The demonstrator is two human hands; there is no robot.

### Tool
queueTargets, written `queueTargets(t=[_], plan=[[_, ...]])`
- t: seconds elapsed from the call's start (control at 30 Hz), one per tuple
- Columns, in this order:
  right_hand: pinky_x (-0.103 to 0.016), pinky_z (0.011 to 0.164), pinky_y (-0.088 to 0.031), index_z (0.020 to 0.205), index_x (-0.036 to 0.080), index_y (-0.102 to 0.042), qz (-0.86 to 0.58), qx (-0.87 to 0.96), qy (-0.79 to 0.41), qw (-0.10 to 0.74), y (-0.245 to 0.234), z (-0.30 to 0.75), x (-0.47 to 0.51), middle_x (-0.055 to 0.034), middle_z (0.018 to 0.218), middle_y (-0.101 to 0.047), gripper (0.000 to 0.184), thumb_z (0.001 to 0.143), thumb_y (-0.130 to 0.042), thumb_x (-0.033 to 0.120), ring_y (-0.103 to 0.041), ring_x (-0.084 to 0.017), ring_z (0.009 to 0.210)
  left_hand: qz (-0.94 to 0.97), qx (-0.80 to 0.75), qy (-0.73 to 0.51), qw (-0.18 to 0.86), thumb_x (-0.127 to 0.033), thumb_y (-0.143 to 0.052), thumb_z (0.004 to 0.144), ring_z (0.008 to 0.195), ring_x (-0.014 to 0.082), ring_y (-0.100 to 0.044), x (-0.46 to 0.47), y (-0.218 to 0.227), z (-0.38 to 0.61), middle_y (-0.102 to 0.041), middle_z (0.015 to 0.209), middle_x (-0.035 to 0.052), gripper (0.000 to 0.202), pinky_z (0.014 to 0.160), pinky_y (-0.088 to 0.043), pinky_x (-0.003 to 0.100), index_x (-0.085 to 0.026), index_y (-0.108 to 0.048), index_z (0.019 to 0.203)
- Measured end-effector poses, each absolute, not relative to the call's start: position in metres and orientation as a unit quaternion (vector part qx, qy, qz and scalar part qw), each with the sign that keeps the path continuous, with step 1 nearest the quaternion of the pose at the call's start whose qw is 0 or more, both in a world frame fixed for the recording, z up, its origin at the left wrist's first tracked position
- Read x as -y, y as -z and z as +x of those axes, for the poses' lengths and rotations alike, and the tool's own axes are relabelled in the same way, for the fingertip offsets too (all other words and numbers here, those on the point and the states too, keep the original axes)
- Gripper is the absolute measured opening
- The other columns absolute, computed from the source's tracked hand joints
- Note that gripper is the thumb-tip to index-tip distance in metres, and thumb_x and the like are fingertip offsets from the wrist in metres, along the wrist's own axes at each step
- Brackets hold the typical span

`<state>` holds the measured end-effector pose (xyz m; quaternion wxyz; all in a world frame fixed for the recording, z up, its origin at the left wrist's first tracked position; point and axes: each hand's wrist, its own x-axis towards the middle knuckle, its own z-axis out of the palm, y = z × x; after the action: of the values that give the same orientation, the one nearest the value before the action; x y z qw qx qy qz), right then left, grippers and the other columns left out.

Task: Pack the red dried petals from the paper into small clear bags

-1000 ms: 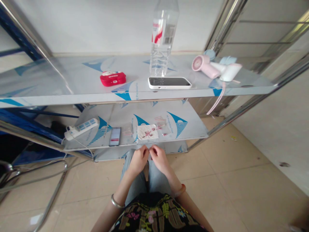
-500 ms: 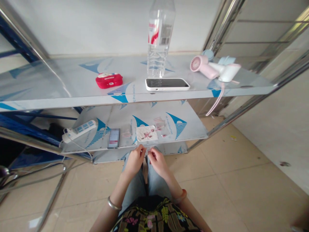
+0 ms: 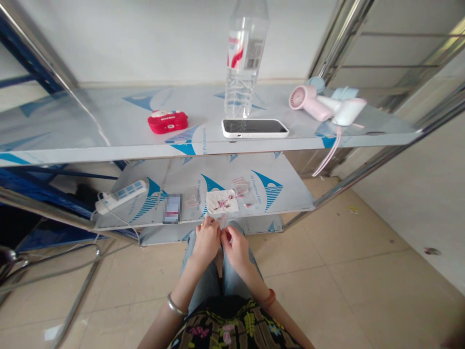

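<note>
My left hand [image 3: 208,238] and my right hand [image 3: 234,245] are close together above my lap, just in front of the lower shelf. Both are closed, with fingertips pinched around a small clear plastic bag [image 3: 222,221]; what the bag holds, if anything, is too small to make out. Just beyond my fingers, a white sheet of paper [image 3: 214,206] lies at the shelf edge with small dark red pieces on it. To its right are clear plastic bags [image 3: 247,196] with reddish marks, and another clear bag [image 3: 192,198] lies to its left.
A blurred-screen phone [image 3: 172,208] and a white power strip [image 3: 121,196] lie on the lower shelf [image 3: 290,186]. The upper shelf [image 3: 127,131] bears a red case [image 3: 167,122], a white-edged phone [image 3: 255,128], a water bottle [image 3: 241,82] and small handheld fans [image 3: 314,104].
My hands have come together, and the clear bag now shows more plainly between the fingertips. The view has shifted slightly; the things on the shelves have not moved.
</note>
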<state>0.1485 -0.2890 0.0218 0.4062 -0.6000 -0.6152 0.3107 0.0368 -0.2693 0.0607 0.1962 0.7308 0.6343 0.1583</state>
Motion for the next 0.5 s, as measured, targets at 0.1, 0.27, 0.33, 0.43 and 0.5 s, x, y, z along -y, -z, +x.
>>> queueTargets(t=[0.1,0.27,0.33,0.43,0.5], plan=[[-0.028,0.064,-0.04,0.069,0.023,-0.051,-0.571,0.551,-0.383,0.473,-0.02,0.142,0.29,-0.0039,0.071,-0.056,0.02,0.082,-0.05,0.039,-0.052,-0.018,0.071,0.72,-0.643,-0.192,0.177,-0.024,-0.042,0.089,0.109,0.0272,-0.052,0.268,-0.065,0.035,-0.054,0.123,0.0124,0.037,0.094,-0.035,0.041,-0.024,-0.056,0.124],[-0.029,0.056,-0.047,0.093,0.024,-0.054,-0.447,0.308,-0.647,0.536,-0.028,0.137,0.276,-0.0047,0.082,-0.06,0.04,0.081,-0.042,0.06,-0.059,-0.018,0.074,0.705,-0.607,-0.275,0.24,-0.017,-0.053,0.082,0.121,0.0281,-0.045,0.263,-0.069,0.031,-0.051,0.132,0.0088,0.046,0.103,-0.028,0.045,-0.03,-0.055,0.126],[-0.031,0.058,-0.05,0.092,0.022,-0.055,-0.385,0.274,-0.724,0.502,-0.033,0.139,0.268,-0.0058,0.08,-0.062,0.048,0.082,-0.037,0.065,-0.06,-0.019,0.074,0.71,-0.585,-0.293,0.262,-0.01,-0.053,0.078,0.123,0.0275,-0.044,0.262,-0.068,0.031,-0.051,0.134,0.0071,0.048,0.105,-0.024,0.047,-0.031,-0.059,0.12],[-0.03,0.064,-0.052,0.091,0.02,-0.058,-0.336,0.251,-0.767,0.486,-0.037,0.142,0.257,-0.0058,0.082,-0.064,0.043,0.082,-0.043,0.06,-0.062,-0.018,0.078,0.727,-0.566,-0.299,0.25,-0.006,-0.05,0.078,0.124,0.0263,-0.043,0.266,-0.067,0.032,-0.051,0.134,0.0057,0.041,0.106,-0.022,0.048,-0.03,-0.068,0.106],[-0.029,0.067,-0.053,0.089,0.02,-0.058,-0.337,0.229,-0.765,0.498,-0.035,0.143,0.25,-0.0049,0.082,-0.065,0.034,0.081,-0.05,0.053,-0.063,-0.017,0.079,0.725,-0.552,-0.331,0.244,-0.01,-0.052,0.079,0.124,0.0258,-0.044,0.27,-0.068,0.031,-0.054,0.131,0.0047,0.03,0.108,-0.021,0.048,-0.028,-0.072,0.089]])
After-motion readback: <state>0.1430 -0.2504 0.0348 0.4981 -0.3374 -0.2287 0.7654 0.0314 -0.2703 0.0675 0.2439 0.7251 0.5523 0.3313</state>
